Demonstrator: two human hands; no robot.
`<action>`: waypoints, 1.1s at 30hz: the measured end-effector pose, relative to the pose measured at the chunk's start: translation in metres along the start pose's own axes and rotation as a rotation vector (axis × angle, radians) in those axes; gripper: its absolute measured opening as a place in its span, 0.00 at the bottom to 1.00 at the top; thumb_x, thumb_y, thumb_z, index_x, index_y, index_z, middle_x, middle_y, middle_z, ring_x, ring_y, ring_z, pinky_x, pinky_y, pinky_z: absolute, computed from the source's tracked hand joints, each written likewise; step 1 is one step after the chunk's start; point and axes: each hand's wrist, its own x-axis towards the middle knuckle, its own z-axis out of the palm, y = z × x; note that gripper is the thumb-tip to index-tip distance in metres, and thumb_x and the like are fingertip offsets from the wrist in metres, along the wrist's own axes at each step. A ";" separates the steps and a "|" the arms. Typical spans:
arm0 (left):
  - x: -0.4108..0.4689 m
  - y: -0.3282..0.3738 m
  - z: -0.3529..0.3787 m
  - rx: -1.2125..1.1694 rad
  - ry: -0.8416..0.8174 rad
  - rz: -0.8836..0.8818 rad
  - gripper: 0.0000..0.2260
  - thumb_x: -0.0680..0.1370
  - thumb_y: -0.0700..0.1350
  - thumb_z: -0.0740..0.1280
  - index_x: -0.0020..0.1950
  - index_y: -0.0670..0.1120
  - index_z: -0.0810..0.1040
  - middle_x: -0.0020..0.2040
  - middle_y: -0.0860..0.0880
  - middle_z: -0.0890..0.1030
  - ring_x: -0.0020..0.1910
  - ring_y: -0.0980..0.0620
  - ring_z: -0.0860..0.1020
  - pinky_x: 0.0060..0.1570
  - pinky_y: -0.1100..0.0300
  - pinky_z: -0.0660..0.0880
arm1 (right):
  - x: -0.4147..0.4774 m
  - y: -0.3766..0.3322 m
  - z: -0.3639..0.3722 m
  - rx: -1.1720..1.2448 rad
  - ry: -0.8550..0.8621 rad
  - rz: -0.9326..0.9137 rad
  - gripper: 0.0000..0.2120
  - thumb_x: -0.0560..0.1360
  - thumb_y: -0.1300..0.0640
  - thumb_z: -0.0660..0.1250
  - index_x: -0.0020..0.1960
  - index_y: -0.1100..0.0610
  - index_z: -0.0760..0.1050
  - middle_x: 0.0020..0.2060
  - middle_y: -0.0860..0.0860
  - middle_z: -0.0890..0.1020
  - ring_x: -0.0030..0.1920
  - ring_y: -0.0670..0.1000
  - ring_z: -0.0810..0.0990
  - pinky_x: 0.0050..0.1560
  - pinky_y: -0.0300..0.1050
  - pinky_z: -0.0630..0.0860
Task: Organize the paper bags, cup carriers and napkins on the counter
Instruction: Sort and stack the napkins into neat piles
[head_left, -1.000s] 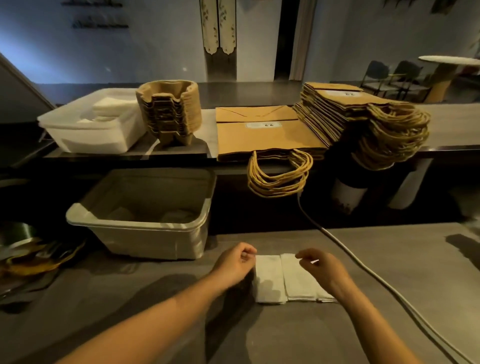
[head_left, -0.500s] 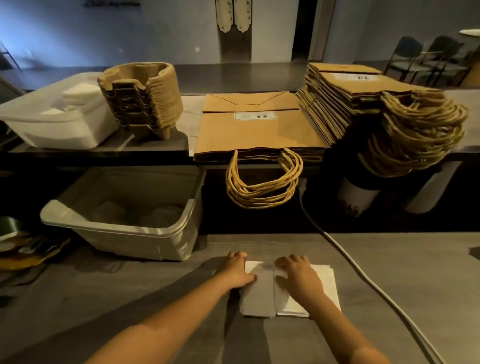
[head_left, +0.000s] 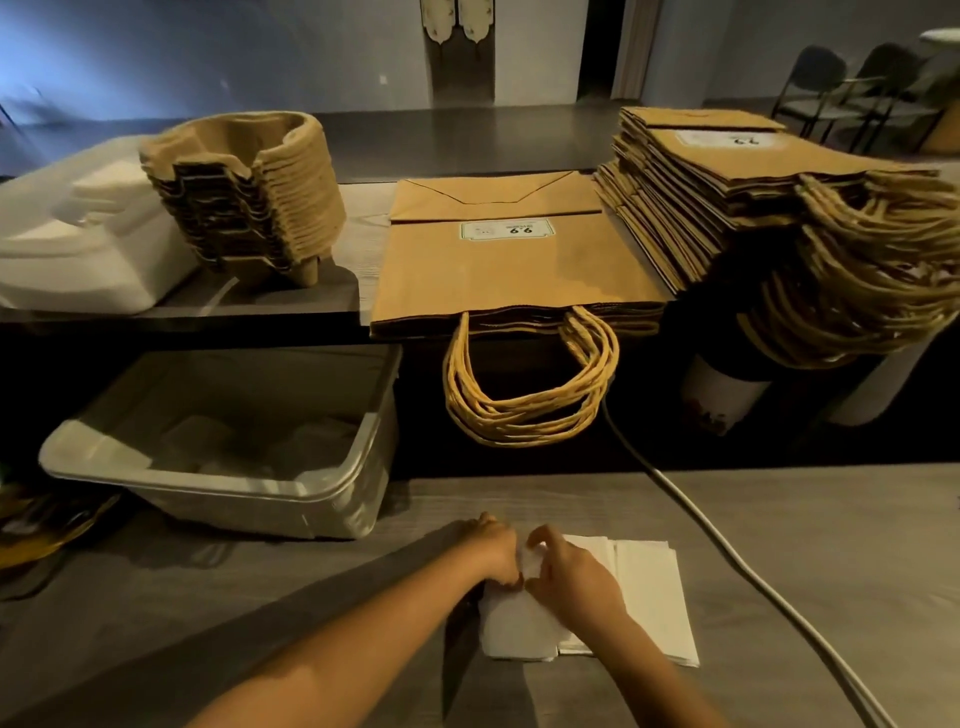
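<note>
Head view: napkins (head_left: 644, 597) lie on the near table (head_left: 805, 545) at 6 o'clock, in two piles side by side. My left hand (head_left: 491, 551) and right hand (head_left: 571, 577) meet over the left pile, fingers curled, pinching its far edge. On the upper table (head_left: 291, 306): cup carriers (head_left: 249, 197) stacked at 10 o'clock, paper bags (head_left: 509, 270) flat at 12, taller bag stack (head_left: 727, 197) at 1.
</note>
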 end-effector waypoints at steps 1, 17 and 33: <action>0.000 0.000 0.001 0.003 -0.007 0.010 0.25 0.75 0.48 0.67 0.70 0.43 0.65 0.69 0.42 0.61 0.68 0.42 0.64 0.63 0.55 0.66 | -0.001 0.000 -0.001 0.009 0.009 -0.004 0.20 0.75 0.51 0.65 0.65 0.52 0.66 0.55 0.52 0.80 0.53 0.52 0.79 0.42 0.38 0.69; -0.039 -0.036 -0.027 -0.467 -0.166 0.130 0.27 0.74 0.44 0.67 0.70 0.49 0.60 0.62 0.47 0.71 0.58 0.50 0.72 0.53 0.59 0.72 | -0.016 -0.007 -0.041 0.289 -0.153 0.057 0.32 0.72 0.51 0.71 0.72 0.49 0.60 0.61 0.50 0.75 0.57 0.49 0.75 0.49 0.35 0.72; -0.256 -0.138 -0.200 -0.668 0.206 0.455 0.28 0.70 0.48 0.73 0.66 0.56 0.64 0.56 0.50 0.79 0.54 0.53 0.80 0.56 0.54 0.77 | -0.092 -0.208 -0.131 0.835 -0.128 -0.479 0.16 0.69 0.39 0.70 0.52 0.46 0.76 0.46 0.47 0.83 0.47 0.46 0.82 0.48 0.44 0.79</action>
